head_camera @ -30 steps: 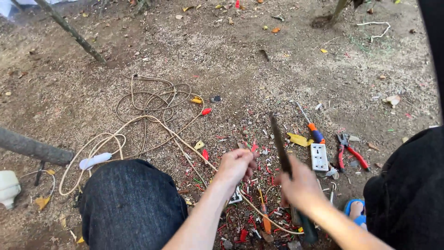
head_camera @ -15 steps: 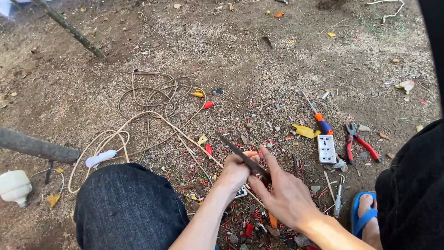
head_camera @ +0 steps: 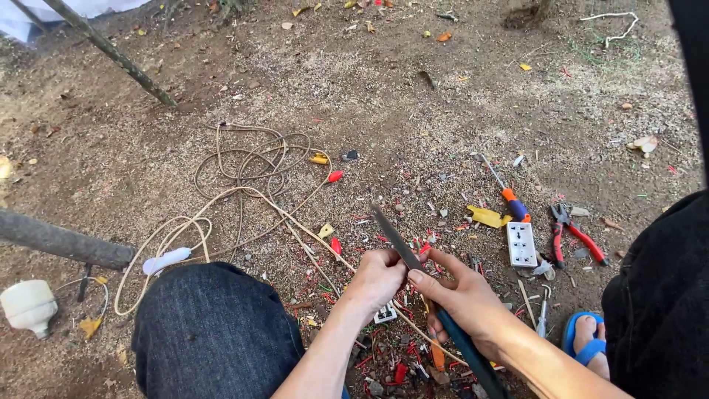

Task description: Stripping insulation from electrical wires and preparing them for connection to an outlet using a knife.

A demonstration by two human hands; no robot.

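Head view: knife (head_camera: 395,238) in right hand (head_camera: 461,295), white socket block (head_camera: 522,244) nr pliers (head_camera: 574,235).

The knife (head_camera: 413,273) has its lower blade covered by the right hand (head_camera: 465,299), and its dark handle runs out of view past the bottom edge at 6 o'clock. What the left hand (head_camera: 377,279) pinches in its grip is hidden behind the fingers. The small white piece (head_camera: 385,315) under that hand is mostly covered. The blue sandal (head_camera: 583,336) at 4 o'clock is partly hidden by dark clothing. The white bulb (head_camera: 28,307) at 8 o'clock is too blurred to read. The red scraps (head_camera: 384,355) are too small to identify.
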